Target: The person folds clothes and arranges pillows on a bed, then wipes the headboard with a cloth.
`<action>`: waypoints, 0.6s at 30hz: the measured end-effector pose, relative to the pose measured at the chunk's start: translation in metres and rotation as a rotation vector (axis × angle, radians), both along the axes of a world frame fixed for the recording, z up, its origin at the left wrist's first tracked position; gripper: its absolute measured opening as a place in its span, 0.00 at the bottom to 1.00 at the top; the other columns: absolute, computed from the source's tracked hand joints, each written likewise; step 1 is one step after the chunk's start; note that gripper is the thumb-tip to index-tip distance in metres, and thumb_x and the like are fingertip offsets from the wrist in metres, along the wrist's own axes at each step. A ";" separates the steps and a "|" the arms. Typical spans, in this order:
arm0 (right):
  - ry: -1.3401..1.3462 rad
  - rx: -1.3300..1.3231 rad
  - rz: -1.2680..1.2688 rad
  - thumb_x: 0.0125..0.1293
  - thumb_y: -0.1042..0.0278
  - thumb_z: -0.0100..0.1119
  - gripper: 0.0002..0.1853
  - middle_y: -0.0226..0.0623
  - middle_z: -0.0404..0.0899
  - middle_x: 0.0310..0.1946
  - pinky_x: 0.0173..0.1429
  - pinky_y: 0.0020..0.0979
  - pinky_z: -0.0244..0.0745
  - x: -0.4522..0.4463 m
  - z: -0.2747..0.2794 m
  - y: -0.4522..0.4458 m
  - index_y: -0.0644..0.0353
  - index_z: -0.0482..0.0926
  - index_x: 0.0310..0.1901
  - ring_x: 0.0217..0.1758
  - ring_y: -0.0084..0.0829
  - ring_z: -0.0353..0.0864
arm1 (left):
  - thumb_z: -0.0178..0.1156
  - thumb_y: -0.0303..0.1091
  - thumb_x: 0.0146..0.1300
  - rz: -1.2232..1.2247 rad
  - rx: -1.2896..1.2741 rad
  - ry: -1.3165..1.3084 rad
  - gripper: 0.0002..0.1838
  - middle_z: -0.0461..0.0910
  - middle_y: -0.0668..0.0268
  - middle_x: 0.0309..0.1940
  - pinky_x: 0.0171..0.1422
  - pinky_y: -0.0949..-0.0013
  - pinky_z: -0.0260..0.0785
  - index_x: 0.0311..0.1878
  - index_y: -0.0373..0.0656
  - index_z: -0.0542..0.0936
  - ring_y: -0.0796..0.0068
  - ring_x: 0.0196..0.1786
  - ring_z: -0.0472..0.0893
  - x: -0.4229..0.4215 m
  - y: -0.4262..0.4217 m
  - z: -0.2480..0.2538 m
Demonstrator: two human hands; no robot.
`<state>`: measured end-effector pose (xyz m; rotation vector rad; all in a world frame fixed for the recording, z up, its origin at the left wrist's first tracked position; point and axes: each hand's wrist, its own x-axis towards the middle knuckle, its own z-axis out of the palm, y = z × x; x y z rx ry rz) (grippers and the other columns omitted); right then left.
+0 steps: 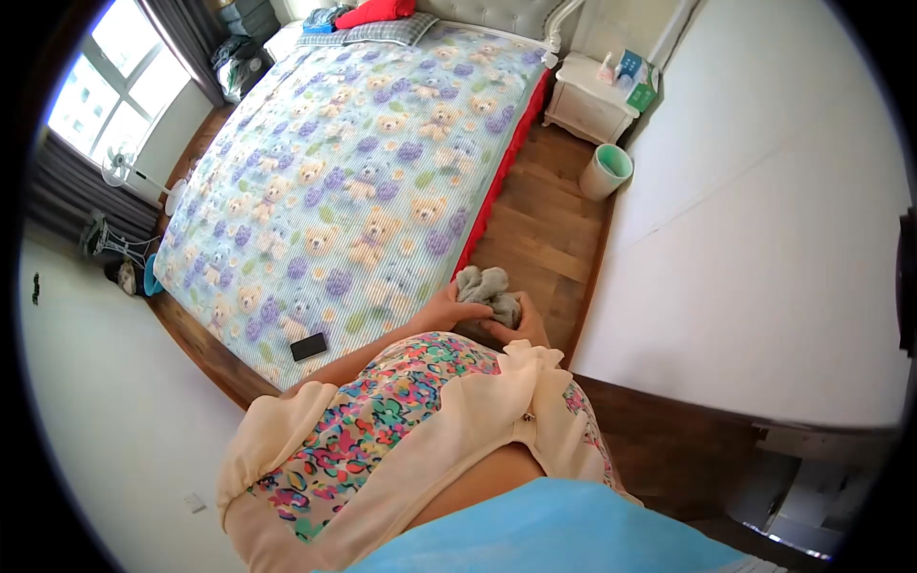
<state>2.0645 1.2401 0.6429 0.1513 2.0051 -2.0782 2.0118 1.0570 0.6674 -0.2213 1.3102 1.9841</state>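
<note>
A crumpled grey cloth (pixel 487 289) is held between my two hands in front of my body, close to the near right corner of the bed. My left hand (pixel 449 310) grips its left side, thumb pointing inward. On its lower right side, my right hand (pixel 521 325) has its fingers closed on the cloth. A black phone (pixel 309 347) lies to the left on the patterned bed cover (pixel 325 191), near the bed's front edge.
The bed has a red skirt (pixel 506 181) on its right side. A white nightstand (pixel 587 100) holds boxes, with a bin (pixel 605 172) in front. A wall (pixel 745 210) stands right. At left are a white fan (pixel 117 167) and a blue basin (pixel 153 275).
</note>
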 end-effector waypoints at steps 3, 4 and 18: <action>0.157 0.165 -0.088 0.57 0.63 0.71 0.20 0.31 0.80 0.37 0.46 0.29 0.73 -0.029 -0.026 0.017 0.58 0.74 0.47 0.40 0.21 0.76 | 0.63 0.24 0.57 -0.162 -0.246 0.419 0.29 0.77 0.64 0.53 0.62 0.70 0.68 0.64 0.37 0.69 0.75 0.55 0.76 -0.040 0.013 -0.022; 0.148 0.159 -0.085 0.57 0.63 0.71 0.20 0.31 0.80 0.37 0.46 0.29 0.73 -0.037 -0.029 0.025 0.58 0.74 0.47 0.40 0.21 0.76 | 0.63 0.24 0.57 -0.162 -0.252 0.409 0.29 0.77 0.64 0.53 0.62 0.70 0.68 0.64 0.37 0.69 0.75 0.55 0.76 -0.052 0.020 -0.011; 0.074 -0.087 0.199 0.61 0.66 0.67 0.09 0.23 0.74 0.31 0.37 0.21 0.67 -0.217 -0.049 0.139 0.61 0.77 0.37 0.33 0.14 0.70 | 0.63 0.35 0.63 0.211 -0.537 0.469 0.14 0.83 0.65 0.38 0.45 0.73 0.74 0.47 0.35 0.81 0.79 0.39 0.80 -0.187 0.098 -0.029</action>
